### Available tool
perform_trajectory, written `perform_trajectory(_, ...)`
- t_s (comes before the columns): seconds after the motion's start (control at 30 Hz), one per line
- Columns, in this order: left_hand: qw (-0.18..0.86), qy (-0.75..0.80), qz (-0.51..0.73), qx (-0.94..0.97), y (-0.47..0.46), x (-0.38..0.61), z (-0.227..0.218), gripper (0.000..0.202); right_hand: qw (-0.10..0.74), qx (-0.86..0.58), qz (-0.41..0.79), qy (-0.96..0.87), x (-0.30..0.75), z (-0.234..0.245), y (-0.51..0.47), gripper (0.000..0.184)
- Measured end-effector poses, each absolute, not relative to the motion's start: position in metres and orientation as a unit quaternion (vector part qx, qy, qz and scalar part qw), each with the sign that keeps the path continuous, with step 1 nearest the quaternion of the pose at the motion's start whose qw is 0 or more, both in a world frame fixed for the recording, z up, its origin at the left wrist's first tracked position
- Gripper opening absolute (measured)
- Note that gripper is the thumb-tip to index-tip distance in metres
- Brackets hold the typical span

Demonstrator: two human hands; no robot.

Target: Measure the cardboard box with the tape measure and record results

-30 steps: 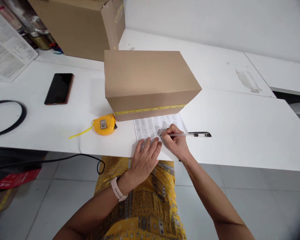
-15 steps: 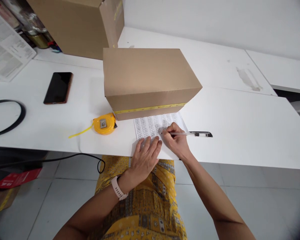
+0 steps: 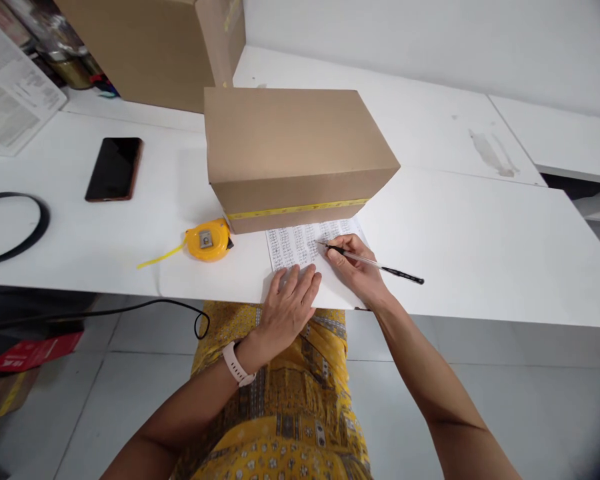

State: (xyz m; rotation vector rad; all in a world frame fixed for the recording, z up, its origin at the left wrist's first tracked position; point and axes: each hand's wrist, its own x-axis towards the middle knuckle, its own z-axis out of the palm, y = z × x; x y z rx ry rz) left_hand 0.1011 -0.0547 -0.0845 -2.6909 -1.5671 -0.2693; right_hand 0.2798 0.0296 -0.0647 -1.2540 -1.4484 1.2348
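"At the near edge of the white desk [image 3: 480,247], head view: what is entered?"

"One written sheet [image 3: 300,247], flat on the desk. Carton [image 3: 300,133], brown, yellow-taped, at the sheet's twelve o'clock, hiding its far edge. Tape measure [image 3: 207,240], yellow, nine o'clock, blade tip drawn out. Phone [image 3: 114,169], dark screen, ten o'clock."

"Hands?"

"Left hand [image 3: 287,303]: palm down at the sheet's seven o'clock, fingers slightly spread. Right hand [image 3: 359,270]: four o'clock, thumb and fingers pinching one pen [image 3: 400,273]. Whether the tip touches paper: cannot tell."

"How far along?"

"Several columns of handwriting, done. Paper between the hands, toward five o'clock, looks bare; I judge the sheet part-filled. Amount left under the hands: cannot tell."

"Against the frame half a second back?"

"Pen tip shifted toward twelve, nearer the carton; its tail swung from three o'clock toward four. Left hand's place on the sheet: much the same."
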Motion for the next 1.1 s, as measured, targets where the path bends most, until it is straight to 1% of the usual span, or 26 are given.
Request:
perform_trajectory(0.07, 0.005, -0.502, -0.088, -0.860, -0.055, 0.101, -0.084, 0.057, 0.414, -0.500, 0.488, -0.583, 0.280, -0.064, 0.031, 0.028)
perform_trajectory(0.13, 0.007, -0.504, -0.091, -0.859, -0.055, 0.101, -0.084, 0.057, 0.420, -0.514, 0.456, -0.592, 0.277, -0.064, 0.032, 0.025)
perform_trajectory(0.27, 0.014, -0.505, -0.093, -0.858, -0.056, 0.100, -0.085, 0.058, 0.417, -0.528, 0.404, -0.620, 0.269, -0.067, 0.033, 0.028)
perform_trajectory(0.63, 0.025, -0.503, -0.098, -0.858, -0.056, 0.101, -0.086, 0.057, 0.397, -0.504, 0.390, -0.661, 0.267, -0.073, 0.034, 0.023)
perform_trajectory(1.1, 0.039, -0.500, -0.107, -0.858, -0.055, 0.101, -0.086, 0.057, 0.406, -0.503, 0.386, -0.658, 0.267, -0.074, 0.034, 0.021)
